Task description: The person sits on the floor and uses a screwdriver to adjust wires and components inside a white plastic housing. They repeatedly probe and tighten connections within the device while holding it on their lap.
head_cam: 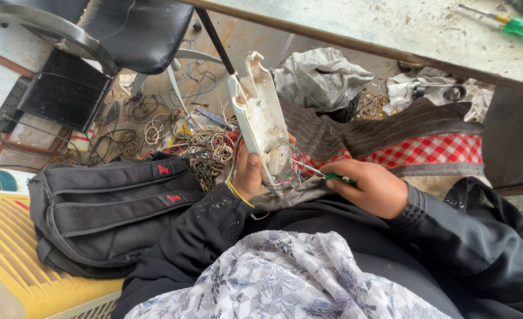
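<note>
My left hand (248, 171) grips the lower end of a long white plastic housing (256, 112), held upright and tilted away from me. Coloured wires (286, 168) spill from its open base. A green-handled screwdriver (331, 175) is in my right hand (372, 188), its metal tip pointed left into the wires at the housing's base. Both hands rest over my lap, in black sleeves above a floral cloth.
A black backpack (105, 207) lies at my left on a yellow grille (13, 260). Tangled wire coils (202, 147) cover the floor beyond, near an office chair (125, 29). A worn table edge (391, 35) runs overhead with a second green screwdriver (518, 25). Checked cloth (432, 150) lies at right.
</note>
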